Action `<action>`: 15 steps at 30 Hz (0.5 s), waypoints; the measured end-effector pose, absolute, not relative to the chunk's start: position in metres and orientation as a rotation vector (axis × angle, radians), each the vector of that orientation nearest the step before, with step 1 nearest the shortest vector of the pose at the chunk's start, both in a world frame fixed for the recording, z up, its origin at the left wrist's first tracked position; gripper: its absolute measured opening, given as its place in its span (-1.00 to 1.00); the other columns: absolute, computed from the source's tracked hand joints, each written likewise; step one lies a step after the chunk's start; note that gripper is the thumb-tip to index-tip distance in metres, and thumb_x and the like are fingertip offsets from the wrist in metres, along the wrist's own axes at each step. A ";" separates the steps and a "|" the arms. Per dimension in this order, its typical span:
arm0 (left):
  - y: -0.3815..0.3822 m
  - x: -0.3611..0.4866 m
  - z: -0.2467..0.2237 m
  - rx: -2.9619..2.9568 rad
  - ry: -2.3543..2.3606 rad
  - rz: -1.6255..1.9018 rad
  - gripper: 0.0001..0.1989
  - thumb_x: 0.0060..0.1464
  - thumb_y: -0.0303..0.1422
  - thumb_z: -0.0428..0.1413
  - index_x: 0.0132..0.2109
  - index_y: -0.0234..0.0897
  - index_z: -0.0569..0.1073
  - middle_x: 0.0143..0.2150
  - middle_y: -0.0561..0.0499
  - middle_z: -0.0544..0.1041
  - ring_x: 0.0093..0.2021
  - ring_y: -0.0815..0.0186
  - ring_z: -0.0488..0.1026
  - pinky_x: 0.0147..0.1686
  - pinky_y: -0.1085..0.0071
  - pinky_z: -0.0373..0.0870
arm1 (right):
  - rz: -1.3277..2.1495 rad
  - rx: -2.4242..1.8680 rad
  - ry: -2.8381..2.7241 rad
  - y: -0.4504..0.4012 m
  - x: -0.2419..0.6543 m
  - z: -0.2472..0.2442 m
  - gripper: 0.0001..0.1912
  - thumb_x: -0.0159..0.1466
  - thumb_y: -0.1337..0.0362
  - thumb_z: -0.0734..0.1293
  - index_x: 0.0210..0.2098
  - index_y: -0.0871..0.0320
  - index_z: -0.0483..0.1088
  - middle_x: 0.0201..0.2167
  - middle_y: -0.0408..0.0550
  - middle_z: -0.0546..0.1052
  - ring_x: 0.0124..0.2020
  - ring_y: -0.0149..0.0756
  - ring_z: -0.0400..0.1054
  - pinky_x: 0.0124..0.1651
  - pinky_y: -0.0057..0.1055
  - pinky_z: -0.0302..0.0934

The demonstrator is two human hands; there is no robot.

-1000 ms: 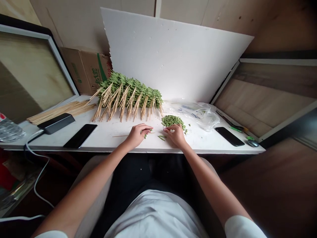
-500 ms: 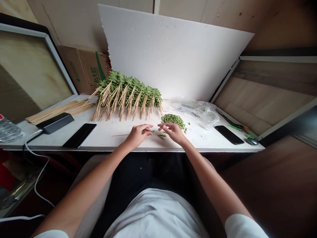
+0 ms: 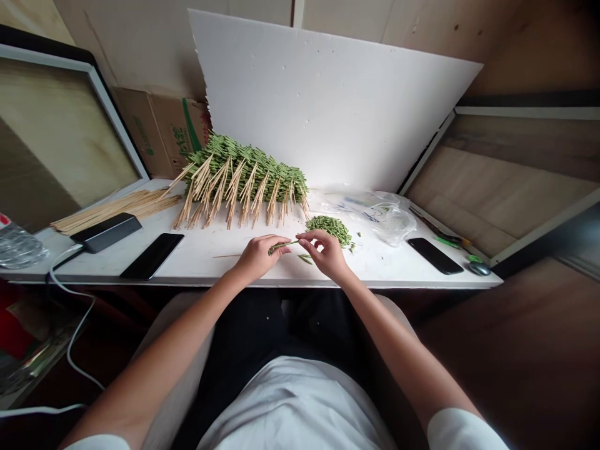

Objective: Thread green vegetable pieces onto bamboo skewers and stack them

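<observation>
My left hand (image 3: 260, 254) is closed on a thin bamboo skewer (image 3: 225, 255), whose bare end sticks out to the left. Cut green bean pieces (image 3: 281, 246) show at its fingertips, on the skewer's right end. My right hand (image 3: 325, 252) pinches with thumb and forefinger at the tip of a bean piece that meets the skewer; the fingers partly hide it. Below the right fingers, a few loose bean pieces (image 3: 305, 259) lie on the white table (image 3: 375, 269). Just behind that hand is a heap of cut green beans (image 3: 328, 229).
Filled bean skewers (image 3: 248, 169) are stacked at the back, sticks forward. Bare skewers (image 3: 117, 206) lie left, by a dark box (image 3: 107, 232) and a phone (image 3: 152, 256). A clear plastic bag (image 3: 389, 219), another phone (image 3: 435, 255) and a mouse (image 3: 478, 268) lie right. A white board (image 3: 337, 106) stands behind.
My right hand has moved slightly left and its fingers have closed on a bean piece, now against the left hand's skewer. The left hand has hardly moved.
</observation>
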State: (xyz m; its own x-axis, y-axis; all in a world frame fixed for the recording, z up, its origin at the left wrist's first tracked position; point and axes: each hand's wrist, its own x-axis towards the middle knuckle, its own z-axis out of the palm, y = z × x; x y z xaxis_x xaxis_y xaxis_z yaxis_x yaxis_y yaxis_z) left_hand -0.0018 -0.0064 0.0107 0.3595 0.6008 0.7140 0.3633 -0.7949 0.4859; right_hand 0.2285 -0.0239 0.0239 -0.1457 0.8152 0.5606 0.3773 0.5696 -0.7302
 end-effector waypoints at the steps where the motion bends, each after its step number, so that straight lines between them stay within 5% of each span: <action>1: -0.007 -0.001 0.011 2.374 0.873 1.416 -0.82 0.33 -0.32 0.25 0.00 -0.23 0.69 -0.14 -0.12 0.73 -0.20 0.18 0.68 -0.11 0.31 0.57 | 0.454 -0.979 -1.766 -0.025 0.228 0.024 -0.68 0.42 -0.05 0.41 -0.11 0.02 0.67 -0.16 0.03 0.70 -0.10 -0.11 0.51 -0.21 -0.24 0.37; 15: -0.016 0.006 0.015 2.179 0.851 1.292 -0.85 0.32 -0.36 0.22 -0.13 -0.25 0.70 -0.36 -0.01 0.67 -0.39 0.27 0.60 -0.25 0.39 0.53 | 0.132 -0.839 -1.981 -0.034 0.219 0.022 -0.81 0.50 0.12 0.34 -0.12 0.02 0.58 -0.23 0.02 0.60 -0.12 -0.08 0.38 0.02 -0.08 0.31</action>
